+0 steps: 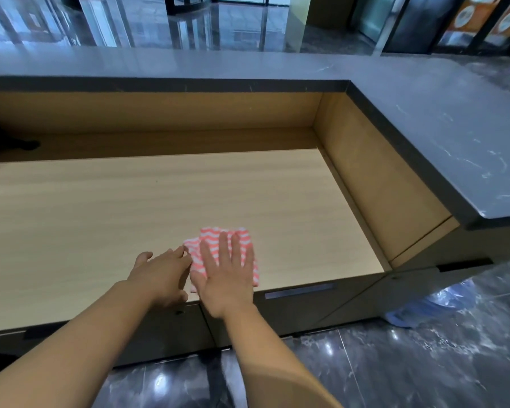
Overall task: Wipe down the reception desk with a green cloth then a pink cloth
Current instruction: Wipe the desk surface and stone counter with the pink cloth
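Pressing my flat right hand on the folded pink wavy-striped cloth (open left hand just beside it), I see the light wooden desk stretch left.

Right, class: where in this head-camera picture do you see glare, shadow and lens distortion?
Head view: glare spots the glossy dark marble floor; the grey stone counter top shadows the back of the pale wooden desk surface; wide-angle stretch enlarges the forearms at the bottom; the pink-and-white striped cloth under the right hand looks sharp.
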